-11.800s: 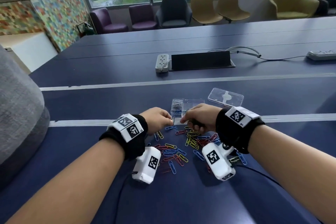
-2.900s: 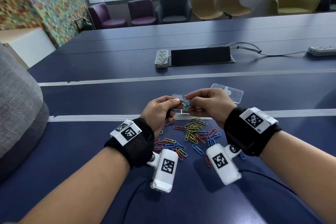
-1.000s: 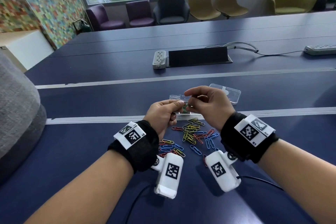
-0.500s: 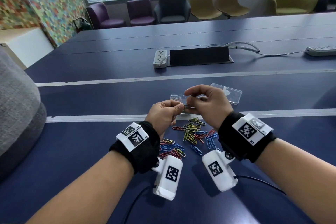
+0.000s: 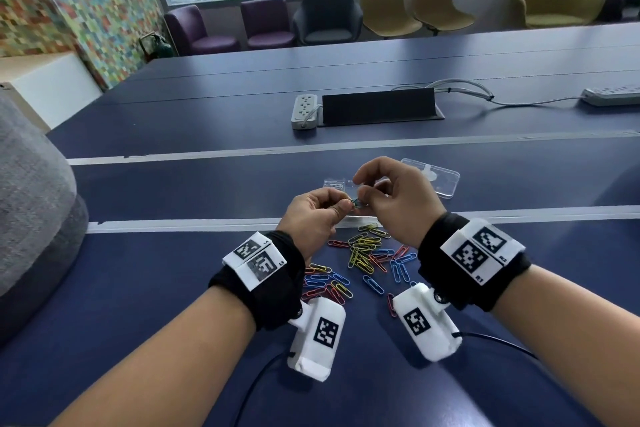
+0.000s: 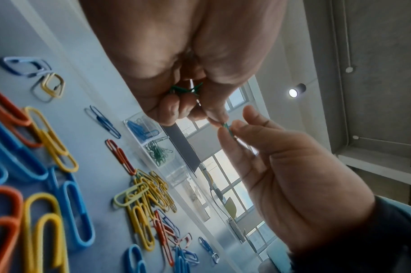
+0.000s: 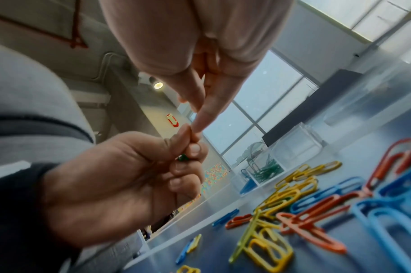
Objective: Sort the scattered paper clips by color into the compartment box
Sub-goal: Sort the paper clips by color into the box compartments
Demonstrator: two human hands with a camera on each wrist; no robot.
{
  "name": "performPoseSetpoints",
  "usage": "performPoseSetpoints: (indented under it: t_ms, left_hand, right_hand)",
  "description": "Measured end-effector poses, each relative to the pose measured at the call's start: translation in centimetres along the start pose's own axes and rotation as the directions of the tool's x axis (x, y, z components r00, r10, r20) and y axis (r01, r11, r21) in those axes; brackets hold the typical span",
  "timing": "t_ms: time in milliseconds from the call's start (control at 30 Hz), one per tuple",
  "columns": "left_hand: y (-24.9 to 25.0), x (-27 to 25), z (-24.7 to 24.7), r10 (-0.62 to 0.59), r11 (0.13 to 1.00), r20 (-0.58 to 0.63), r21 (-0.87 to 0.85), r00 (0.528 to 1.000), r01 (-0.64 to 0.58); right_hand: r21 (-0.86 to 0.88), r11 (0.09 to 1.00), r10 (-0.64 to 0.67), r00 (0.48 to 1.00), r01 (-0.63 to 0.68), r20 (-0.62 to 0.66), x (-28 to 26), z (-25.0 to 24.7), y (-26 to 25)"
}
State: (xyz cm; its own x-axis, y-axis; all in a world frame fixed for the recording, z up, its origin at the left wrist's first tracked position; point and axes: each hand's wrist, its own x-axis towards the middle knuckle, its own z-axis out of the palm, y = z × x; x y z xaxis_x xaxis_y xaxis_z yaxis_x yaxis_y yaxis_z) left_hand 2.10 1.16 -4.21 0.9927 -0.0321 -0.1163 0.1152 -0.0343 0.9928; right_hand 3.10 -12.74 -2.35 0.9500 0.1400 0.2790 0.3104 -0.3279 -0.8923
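Up close, L hand [image 5: 313, 215] & R hand [image 5: 398, 199] both pinch green clips [image 6: 227, 127] above compartment box [image 6: 157, 146].

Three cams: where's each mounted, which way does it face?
Head: on the head, looking forward and down over both forearms at left hand, right hand, table.
Left wrist: under the left hand, facing right hand, compartment box.
Right wrist: under the right hand, facing left hand.
Shared: green paper clip.
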Motion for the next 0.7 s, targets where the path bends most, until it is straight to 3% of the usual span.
performPoseSetpoints:
  t_ms: [100,233,333,533,700]
  left_hand:
    - [0.0,0.0,-0.1,0.025,0.997,-0.005,0.076,1.0,-0.025]
    - [0.1,-0.1,0.0,0.088,0.969,0.03,0.23,0.996,-0.093]
    - [0.3,-0.1,0.1,0.114,0.939,0.074,0.319,0.991,-0.131]
    - [0.9,-0.1,-0.2,0.005,0.972,0.086,0.233,0.996,-0.025]
    - [1.1,-0.1,-0.2,-0.057,0.978,0.09,0.205,0.994,0.038]
  right_hand:
    - [-0.155,0.982,-0.113,0.993,0.107,-0.031,-0.1,-0.1,-0.3]
    - [-0.163,0.976,-0.145,0.989,0.141,-0.014,0.0,0.0,-0.5]
    - [-0.065,0.993,-0.1,0.995,0.101,0.017,0.0,-0.3,-0.6]
    - [0.091,0.996,-0.025,0.997,0.018,0.075,-0.1,-0.9,-0.1]
    - [0.039,0.997,-0.073,0.993,0.069,0.093,-0.1,-1.0,0.3]
